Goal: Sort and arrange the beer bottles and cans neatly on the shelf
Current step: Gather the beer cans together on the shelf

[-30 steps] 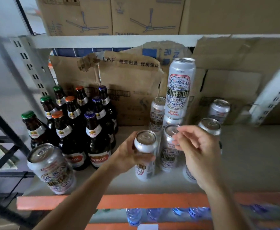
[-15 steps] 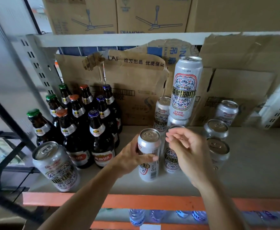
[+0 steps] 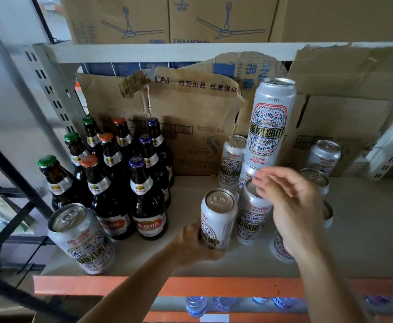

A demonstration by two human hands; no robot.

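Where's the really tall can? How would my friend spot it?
Find the shelf with the orange front edge. Right of the brown bottles stands a cluster of silver cans; the tall can sits at its back, stacked on another can. It alone rises above all the rest, and its label is upside down.

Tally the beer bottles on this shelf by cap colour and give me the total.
Green-capped bottles: 3
Orange-capped bottles: 3
Blue-capped bottles: 3
Total: 9 bottles
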